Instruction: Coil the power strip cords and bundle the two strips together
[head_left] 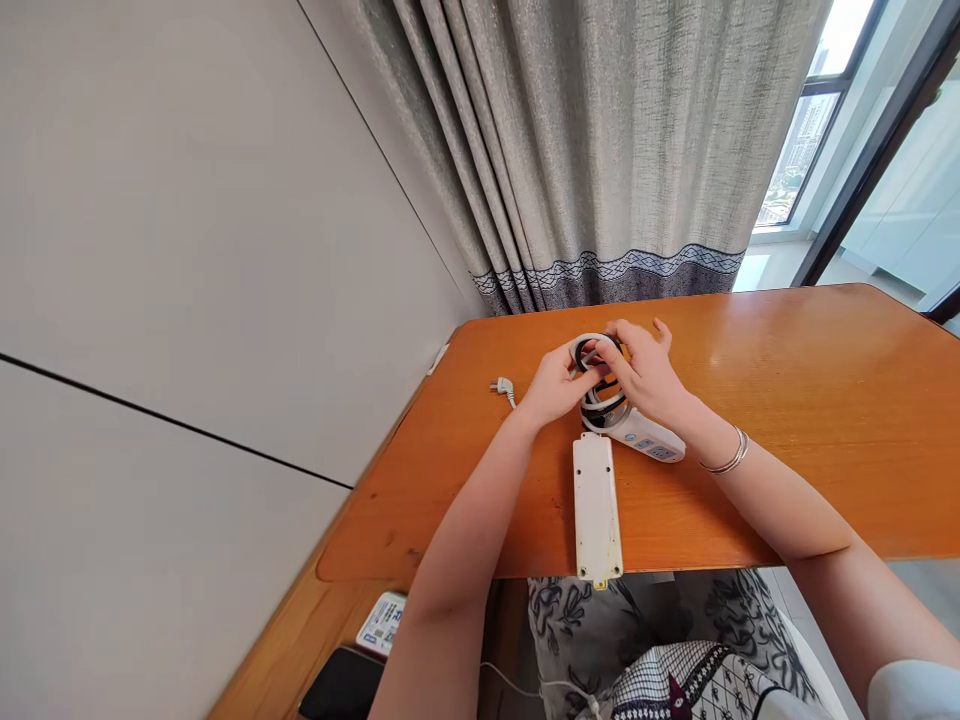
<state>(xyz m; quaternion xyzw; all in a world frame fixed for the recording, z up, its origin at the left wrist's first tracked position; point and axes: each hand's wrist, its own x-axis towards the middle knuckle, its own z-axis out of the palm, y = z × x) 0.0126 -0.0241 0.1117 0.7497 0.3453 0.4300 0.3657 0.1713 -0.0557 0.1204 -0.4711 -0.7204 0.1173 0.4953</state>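
I see the coiled cable [598,372], black and white loops bundled into a ring, held just above the far middle of the desk [810,400]. My left hand [556,385] has its grip clenched on the left side of the ring, with the thumb over the loops. My right hand [645,372] grasps the ring from the right. Its thumb and forefinger pinch the loops, and its other fingers are lifted and spread.

The coil's near end runs down to a short white power strip [649,437] with blue buttons, which lies at an angle under my right wrist. Just beside it, a long white power strip [597,505] lies lengthways, with its near end hanging over the desk edge. A white plug [503,386] rests on the desk to the left of my left hand, apart from it.

There is a silver bracelet [731,455] on my right wrist. A grey curtain [585,150] hangs behind the desk, with a window [810,130] to its right. Lower left, a dark phone [343,685] and a printed card [382,622] lie on a ledge.
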